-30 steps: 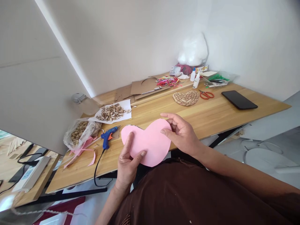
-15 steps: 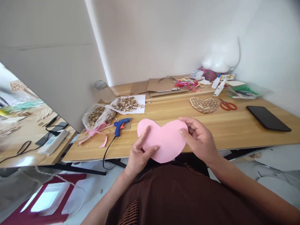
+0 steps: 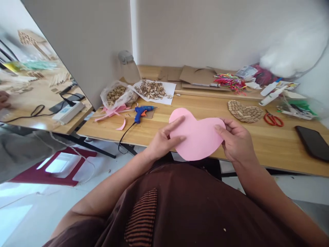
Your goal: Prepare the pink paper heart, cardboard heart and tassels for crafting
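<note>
A pink paper heart [image 3: 197, 137] is held up in front of my body, over the near edge of the wooden table [image 3: 269, 151]. My left hand [image 3: 164, 139] grips its left side, thumb and index finger on the front and the other fingers behind, out of sight. On the right lobe, my right hand [image 3: 236, 139] pinches the edge between thumb and fingers. Left of the heart lies a blue glue gun [image 3: 141, 113] with its cord hanging over the edge. Beyond my right hand lies a second heart covered with shell pieces [image 3: 245, 111].
Shell pieces [image 3: 153, 90] lie on white paper beside a bag of peanuts [image 3: 116, 95]. Pink scraps [image 3: 113, 111] are near it. To the right are red-handled scissors [image 3: 273, 119], a black phone [image 3: 312, 142] and glue bottles [image 3: 272, 95]. Cardboard [image 3: 197, 76] lies at the back. A co-worker's hand [image 3: 3, 99] shows far left.
The camera view has turned, so the table's contents appear shifted. Both hands still hold the pink heart, which now sits slightly higher and tilts a little differently. A co-worker's hand has appeared far left.
</note>
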`<state>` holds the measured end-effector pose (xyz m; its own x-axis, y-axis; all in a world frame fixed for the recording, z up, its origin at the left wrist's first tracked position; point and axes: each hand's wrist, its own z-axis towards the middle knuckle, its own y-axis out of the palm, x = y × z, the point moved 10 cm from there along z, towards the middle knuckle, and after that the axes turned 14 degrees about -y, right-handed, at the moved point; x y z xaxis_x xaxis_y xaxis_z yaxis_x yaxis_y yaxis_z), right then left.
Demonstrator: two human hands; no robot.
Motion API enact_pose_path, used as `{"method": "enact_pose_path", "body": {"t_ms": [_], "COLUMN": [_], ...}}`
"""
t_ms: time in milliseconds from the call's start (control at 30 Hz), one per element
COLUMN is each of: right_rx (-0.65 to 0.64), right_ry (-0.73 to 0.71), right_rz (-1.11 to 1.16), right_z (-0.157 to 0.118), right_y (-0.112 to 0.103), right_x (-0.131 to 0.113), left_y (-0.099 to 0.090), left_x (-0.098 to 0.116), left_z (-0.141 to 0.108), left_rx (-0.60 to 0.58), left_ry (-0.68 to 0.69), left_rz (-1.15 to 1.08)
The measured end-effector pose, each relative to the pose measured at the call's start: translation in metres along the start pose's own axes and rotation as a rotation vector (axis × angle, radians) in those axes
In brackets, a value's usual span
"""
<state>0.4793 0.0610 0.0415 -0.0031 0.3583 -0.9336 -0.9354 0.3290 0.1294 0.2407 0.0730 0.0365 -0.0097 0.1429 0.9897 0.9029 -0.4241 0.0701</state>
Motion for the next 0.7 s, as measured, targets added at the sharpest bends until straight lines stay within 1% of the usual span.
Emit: {"method": "enact_pose_path", "body": {"t_ms": [100, 233, 300, 433, 567, 700], "right_rx": [0.002, -0.001, -0.021, -0.036, -0.024, -0.015], "right_ry": [0.037, 0.065, 0.060, 0.056, 0.069, 0.092], "right_rz": [-0.016, -0.017, -0.027, -0.034, -0.017, 0.007], "right_z": [0.006, 0.011, 0.014, 0.018, 0.021, 0.020], "right_y": [-0.002, -0.005, -0.004, -0.003, -0.002, -0.001], "right_x": [0.007, 0.013, 0.015, 0.021, 0.025, 0.027], "left_y": [0.003, 0.005, 0.007, 0.011, 0.019, 0.019], "left_x": [0.000, 0.007, 0.007, -0.002, -0.015, -0.018], "left_z": [0.009, 0.014, 0.014, 0.012, 0.009, 0.008], "left_rx": [-0.070, -0.100, -0.098, -0.075, -0.108, -0.098], "left_ry": [-0.053, -0.029, -0.030, -0.092, -0.209, -0.230], "left_rz": [-0.069, -0.104, -0.095, -0.088, -0.129, -0.167]}}
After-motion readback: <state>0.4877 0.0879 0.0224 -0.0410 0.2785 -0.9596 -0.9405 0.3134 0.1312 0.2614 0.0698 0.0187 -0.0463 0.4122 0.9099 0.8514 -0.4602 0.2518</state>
